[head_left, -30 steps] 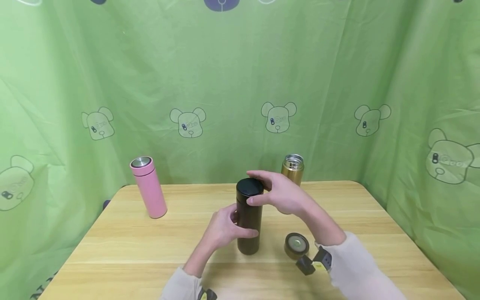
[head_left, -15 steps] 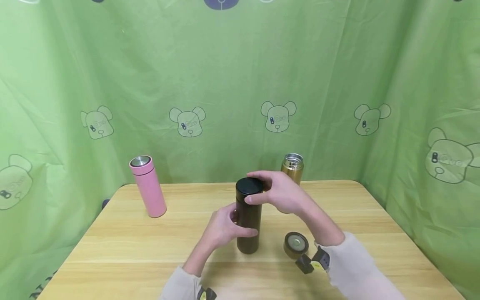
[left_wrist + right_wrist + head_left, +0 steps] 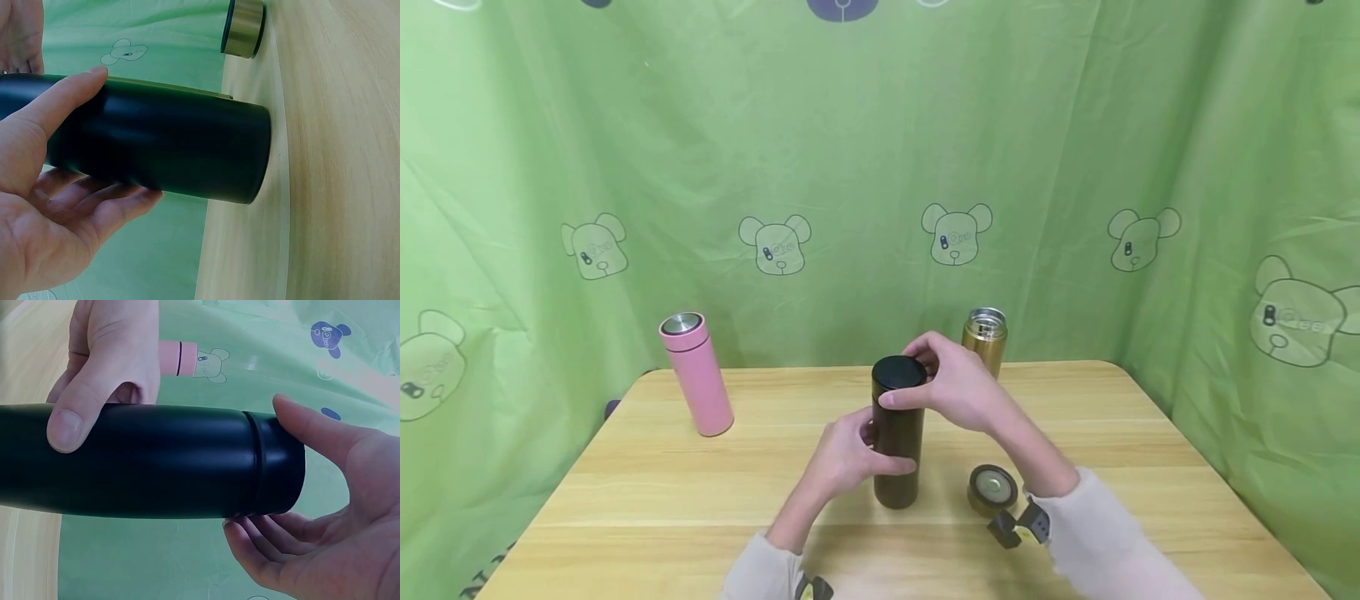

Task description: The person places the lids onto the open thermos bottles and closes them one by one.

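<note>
A black thermos bottle (image 3: 898, 442) stands upright near the middle of the wooden table. My left hand (image 3: 844, 457) grips its body from the left, thumb across the front and fingers behind, as the left wrist view also shows. At the top, my right hand (image 3: 958, 385) holds the black lid (image 3: 281, 464) between thumb and fingers. In the right wrist view a thin groove separates lid and body. Behind my right hand stands a gold thermos bottle (image 3: 986, 333) with its mouth uncovered, partly hidden. A round lid (image 3: 992, 490) lies inner side up to the right of the black bottle.
A pink thermos bottle (image 3: 698, 375) with a steel-topped lid stands at the back left of the table (image 3: 647, 500). A green curtain (image 3: 865, 167) with bear-head prints encloses the table behind and at both sides.
My right hand has shifted round the black lid, its thumb moving left across the front and its fingers drawing back to the right. The left hand and bottle stay in place.
</note>
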The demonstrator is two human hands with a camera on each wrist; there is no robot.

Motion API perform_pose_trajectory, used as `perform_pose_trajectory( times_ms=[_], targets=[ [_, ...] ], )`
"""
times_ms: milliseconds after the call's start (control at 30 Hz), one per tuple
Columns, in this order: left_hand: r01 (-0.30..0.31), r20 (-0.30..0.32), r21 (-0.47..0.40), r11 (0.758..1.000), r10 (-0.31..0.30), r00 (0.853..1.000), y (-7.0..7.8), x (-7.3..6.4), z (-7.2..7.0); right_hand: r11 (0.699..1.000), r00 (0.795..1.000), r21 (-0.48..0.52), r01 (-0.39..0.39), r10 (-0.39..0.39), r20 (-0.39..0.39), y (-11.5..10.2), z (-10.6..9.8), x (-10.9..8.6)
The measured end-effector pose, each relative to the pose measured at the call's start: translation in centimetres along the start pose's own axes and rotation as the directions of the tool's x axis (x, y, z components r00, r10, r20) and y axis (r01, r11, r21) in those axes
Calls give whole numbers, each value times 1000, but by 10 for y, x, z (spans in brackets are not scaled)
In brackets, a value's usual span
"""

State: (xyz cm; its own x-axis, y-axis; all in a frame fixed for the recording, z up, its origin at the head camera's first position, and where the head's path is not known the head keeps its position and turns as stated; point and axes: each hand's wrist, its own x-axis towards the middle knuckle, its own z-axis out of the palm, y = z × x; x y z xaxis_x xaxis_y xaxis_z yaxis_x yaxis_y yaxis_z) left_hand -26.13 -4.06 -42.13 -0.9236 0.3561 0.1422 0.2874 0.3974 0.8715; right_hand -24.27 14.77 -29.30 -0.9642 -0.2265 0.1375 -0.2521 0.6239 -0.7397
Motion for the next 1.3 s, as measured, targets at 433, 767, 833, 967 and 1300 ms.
perform_pose_trajectory(
  times_ms=[433,767,833,967,1300],
  targets=[
    [5,-2,-1,1000,-5,1000,0,-1,0,999,999,-39,4,-6,-53,0,5,-2],
    [-2,2,-5,1000,2,1000,0,-1,0,998,998,-27,55,-54,38,-3,-3,-5],
    [-7,0,-8,1000,7,1000,0,-1,0,998,995,8,65,-66,73,-4,-8,-5],
    [-4,-3,-7,1000,4,1000,-1,0,-1,992,983,88,86,-99,152,-5,-15,-4],
    [5,-3,10,1000,-5,1000,0,-1,0,993,971,91,70,-89,224,-2,-16,-2]
  ],
)
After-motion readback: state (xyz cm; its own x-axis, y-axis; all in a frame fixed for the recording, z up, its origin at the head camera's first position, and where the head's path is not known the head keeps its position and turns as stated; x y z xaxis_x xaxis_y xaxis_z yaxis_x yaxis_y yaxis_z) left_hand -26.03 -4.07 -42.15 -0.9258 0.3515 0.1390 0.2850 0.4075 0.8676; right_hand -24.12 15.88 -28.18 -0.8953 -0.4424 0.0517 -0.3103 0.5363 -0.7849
